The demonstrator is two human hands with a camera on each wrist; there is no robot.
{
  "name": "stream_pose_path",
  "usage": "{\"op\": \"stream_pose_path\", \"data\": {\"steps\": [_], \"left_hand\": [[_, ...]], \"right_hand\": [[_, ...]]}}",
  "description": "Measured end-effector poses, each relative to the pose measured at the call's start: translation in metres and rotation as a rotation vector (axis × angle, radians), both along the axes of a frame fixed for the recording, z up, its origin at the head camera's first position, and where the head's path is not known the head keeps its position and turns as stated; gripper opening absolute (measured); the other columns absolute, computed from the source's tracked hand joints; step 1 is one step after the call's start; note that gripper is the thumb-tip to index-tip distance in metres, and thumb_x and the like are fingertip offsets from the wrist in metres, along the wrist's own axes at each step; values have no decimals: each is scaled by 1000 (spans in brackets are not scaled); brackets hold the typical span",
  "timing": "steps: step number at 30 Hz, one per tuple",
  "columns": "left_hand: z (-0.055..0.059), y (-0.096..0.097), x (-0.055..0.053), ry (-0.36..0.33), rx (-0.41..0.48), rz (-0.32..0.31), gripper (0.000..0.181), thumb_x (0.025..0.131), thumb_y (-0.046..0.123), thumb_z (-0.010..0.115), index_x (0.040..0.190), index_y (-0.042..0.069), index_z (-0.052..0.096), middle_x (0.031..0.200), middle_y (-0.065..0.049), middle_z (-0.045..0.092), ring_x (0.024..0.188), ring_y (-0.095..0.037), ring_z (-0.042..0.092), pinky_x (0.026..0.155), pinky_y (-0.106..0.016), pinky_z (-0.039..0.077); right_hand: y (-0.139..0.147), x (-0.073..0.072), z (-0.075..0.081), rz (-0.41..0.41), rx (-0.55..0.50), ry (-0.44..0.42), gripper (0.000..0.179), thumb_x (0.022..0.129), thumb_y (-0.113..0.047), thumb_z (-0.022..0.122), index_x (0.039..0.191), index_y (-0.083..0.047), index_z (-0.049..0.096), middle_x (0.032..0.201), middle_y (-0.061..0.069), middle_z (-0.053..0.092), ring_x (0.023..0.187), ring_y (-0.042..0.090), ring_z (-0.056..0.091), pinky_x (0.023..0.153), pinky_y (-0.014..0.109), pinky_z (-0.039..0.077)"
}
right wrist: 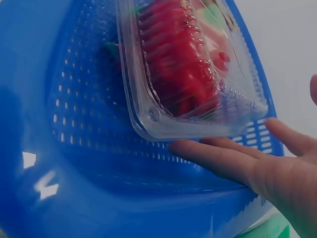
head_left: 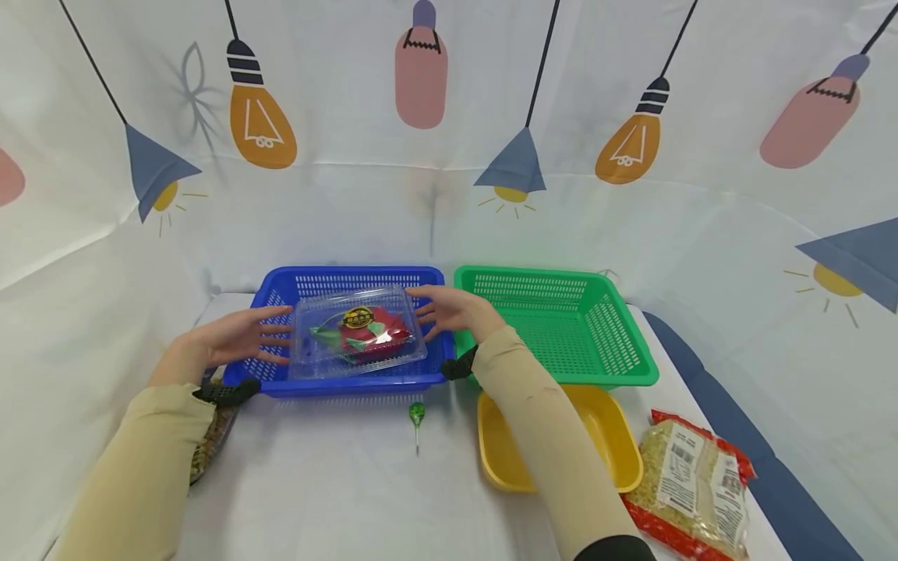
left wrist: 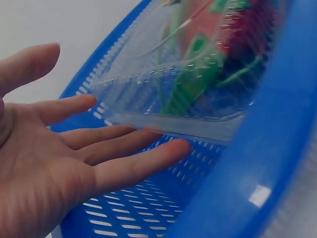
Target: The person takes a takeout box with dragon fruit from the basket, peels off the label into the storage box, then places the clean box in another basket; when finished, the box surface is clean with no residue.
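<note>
Appearing centre-left in frame, clear rectangular plastic box (head_left: 359, 335) is flanked by left hand (head_left: 228, 341) and right hand (head_left: 457, 308), both spread, presumably for balance.

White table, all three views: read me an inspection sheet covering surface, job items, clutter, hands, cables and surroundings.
Surface: white table, partly covered by containers and bags.
Job items: clear plastic box with red and green contents, within the outline of the blue basket; whether it rests there is unclear.
Clutter: green basket, yellow tray, red-edged bag, green lollipop-like item; another bag, partly hidden.
Hands: left hand and right hand at opposite ends of the box, fingers extended, no grip visible.
Cables: nothing seen.
Surroundings: white lamp-patterned backdrop.
</note>
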State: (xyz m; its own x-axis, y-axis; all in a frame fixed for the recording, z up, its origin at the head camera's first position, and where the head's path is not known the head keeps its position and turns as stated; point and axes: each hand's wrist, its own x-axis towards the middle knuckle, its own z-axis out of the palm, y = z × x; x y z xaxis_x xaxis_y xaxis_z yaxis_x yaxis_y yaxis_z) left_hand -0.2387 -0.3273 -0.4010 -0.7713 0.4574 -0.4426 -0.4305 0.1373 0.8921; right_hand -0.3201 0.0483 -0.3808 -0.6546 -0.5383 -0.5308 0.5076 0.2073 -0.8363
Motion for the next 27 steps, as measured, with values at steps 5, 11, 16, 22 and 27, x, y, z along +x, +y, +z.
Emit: {"op": "stream_pose_path", "data": {"steps": [5, 11, 16, 22, 27], "left_hand": [[-1, 0, 0, -6, 24, 5, 73, 110, 42, 30, 158, 18, -19, 164, -27, -12, 148, -54, 3, 110, -65, 32], [-1, 1, 3, 7, 23, 15, 73, 110, 42, 30, 158, 18, -20, 163, -26, -14, 148, -53, 1, 107, -63, 38], [-3, 2, 3, 34, 16, 13, 74, 110, 41, 30, 157, 18, -22, 163, -26, -15, 148, -54, 0, 107, -62, 38], [-5, 4, 2, 72, -28, 12, 74, 110, 39, 30, 157, 15, -21, 163, -27, -15, 147, -55, 0, 108, -62, 36], [-7, 11, 4, 136, -126, 25, 76, 110, 32, 39, 159, 12, -16, 163, -29, -10, 147, -55, 8, 106, -59, 41]], "right_hand": [[0, -1, -2, -5, -7, -10, 67, 104, -36, 51, 161, -19, 18, 162, 23, 21, 150, 40, 21, 111, 67, 29], [0, 0, -4, 8, -7, -9, 65, 106, -35, 49, 160, -18, 18, 162, 21, 21, 149, 41, 22, 108, 65, 35], [1, 0, -3, 21, -8, 0, 64, 106, -34, 49, 160, -17, 19, 162, 21, 21, 150, 40, 22, 106, 62, 39], [0, 2, -5, -3, -23, 7, 61, 106, -33, 48, 159, -17, 22, 161, 20, 22, 150, 39, 23, 105, 62, 41], [-5, 10, -5, -96, -24, 15, 57, 104, -30, 53, 156, -16, 33, 158, 22, 29, 145, 41, 31, 102, 62, 43]]}}
